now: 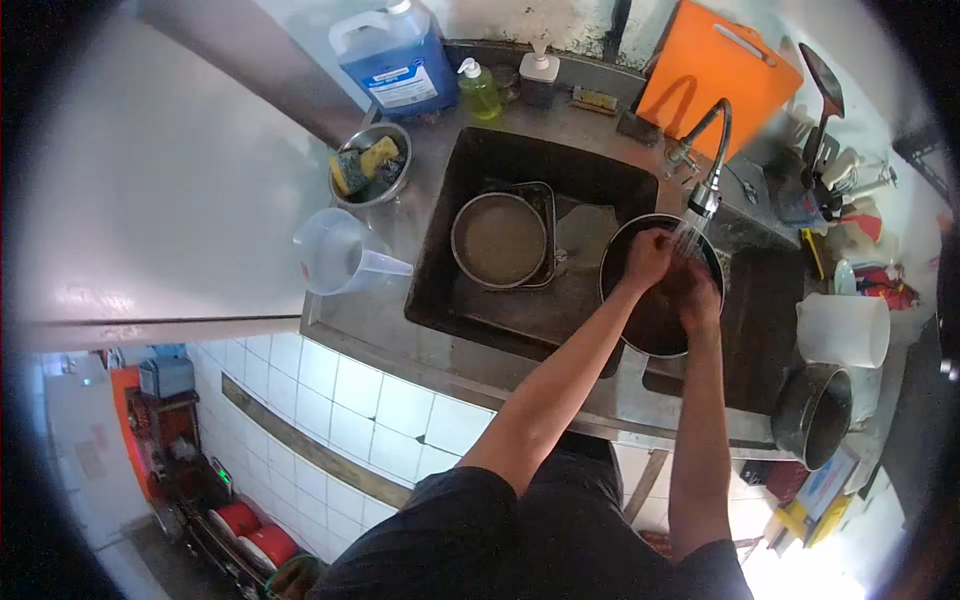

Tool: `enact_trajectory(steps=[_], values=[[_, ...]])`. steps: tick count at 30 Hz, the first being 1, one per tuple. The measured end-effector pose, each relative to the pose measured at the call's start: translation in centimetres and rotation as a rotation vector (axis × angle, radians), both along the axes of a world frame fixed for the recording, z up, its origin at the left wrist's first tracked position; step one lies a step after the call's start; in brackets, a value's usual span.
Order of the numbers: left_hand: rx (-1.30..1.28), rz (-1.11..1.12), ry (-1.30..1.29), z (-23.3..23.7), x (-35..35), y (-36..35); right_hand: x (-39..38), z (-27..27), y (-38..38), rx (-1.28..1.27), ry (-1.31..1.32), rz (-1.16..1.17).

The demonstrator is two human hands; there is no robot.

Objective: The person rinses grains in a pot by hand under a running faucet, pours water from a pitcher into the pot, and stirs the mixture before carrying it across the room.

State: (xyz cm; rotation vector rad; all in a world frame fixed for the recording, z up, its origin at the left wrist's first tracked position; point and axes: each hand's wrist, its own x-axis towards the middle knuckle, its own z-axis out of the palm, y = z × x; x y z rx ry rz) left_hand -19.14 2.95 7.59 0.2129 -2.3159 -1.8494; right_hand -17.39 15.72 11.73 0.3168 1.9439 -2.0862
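Note:
My left hand (649,256) and my right hand (694,293) are close together under running water, over a dark round pan (622,318). The pan sits across the divider between the two sink basins. The left hand's fingers look curled in, and whatever they may hold is hidden. Water and motion smear the right hand's fingers. Just above the hands, the tap's spray head (705,198) pours water into the pan. In the left basin (440,250) a round pan (500,240) lies on a rectangular tray (549,215).
A steel bowl of sponges (403,180) and a clear plastic jug (335,255) stand left of the sink. Behind are a blue liquid jug (410,80), soap bottles and an orange cutting board (710,85). A white container (843,330) and metal pot (815,418) stand right.

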Motion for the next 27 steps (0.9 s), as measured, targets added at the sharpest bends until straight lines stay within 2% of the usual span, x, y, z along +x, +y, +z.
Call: enact_trajectory(steps=[1,2,3,5,7,8,10,11,12,13,14,15,17,19,21,22,23,24,25,27], values=[[0.380,0.056,-0.098,-0.9,-0.4,0.6,-0.4,-0.9,-0.3,-0.555,-0.282,-0.232],[0.762,0.107,-0.194,-1.7,-0.8,1.1,-1.2,-3.2,0.0,-0.669,-0.241,-0.214],[0.771,0.112,-0.183,-1.4,-1.3,1.0,-1.1,-2.5,-0.6,-0.660,-0.235,-0.202],[1.166,0.058,-0.513,-0.8,-1.8,0.8,1.7,-0.3,-3.4,0.305,0.109,-0.053],[1.250,0.001,-0.463,-1.3,-1.8,1.2,4.8,0.8,-5.5,0.563,0.409,0.043],[1.328,-0.044,-0.412,-1.7,-1.8,1.7,5.1,0.8,-5.6,0.583,0.405,0.015],[1.475,-0.129,-0.308,-2.1,-1.8,1.9,4.6,0.4,-5.3,0.677,0.673,-0.026],[1.542,-0.167,-0.253,-2.1,-2.0,1.9,3.8,0.6,-4.5,0.686,0.672,-0.053],[1.535,-0.191,-0.271,-2.0,-1.6,2.0,3.1,0.7,-3.3,0.823,0.607,0.028],[1.416,-0.193,-0.304,-1.8,-0.9,2.2,2.7,1.1,-2.4,0.951,0.535,0.111],[1.293,-0.196,-0.328,-1.6,-0.6,1.9,2.7,1.6,-1.5,0.839,0.517,0.154],[1.282,-0.216,-0.344,-0.7,0.1,1.2,3.0,2.5,-0.9,0.837,0.507,0.129],[0.048,-0.242,0.030,2.7,1.7,-1.0,3.8,4.2,0.3,0.802,0.582,0.217],[-0.269,-0.290,0.066,6.4,3.8,-3.4,5.1,5.4,1.4,0.821,0.506,0.234],[-0.425,-0.303,0.221,9.0,5.0,-5.8,5.6,6.3,2.3,0.829,0.437,0.250],[-0.439,-0.329,0.230,9.3,4.9,-6.7,5.5,6.6,2.8,0.878,0.579,0.135],[-0.408,-0.251,0.197,9.4,4.9,-7.6,5.8,6.5,3.3,0.926,0.710,0.018],[-0.377,-0.169,0.164,9.7,4.7,-8.0,6.0,6.2,3.8,0.918,0.697,-0.007],[-0.389,-0.188,0.168,10.0,4.3,-7.9,6.1,5.8,4.6,0.867,0.602,-0.114],[-0.485,-0.140,0.343,10.6,3.0,-7.5,6.1,3.9,6.2,0.807,0.499,-0.233]])
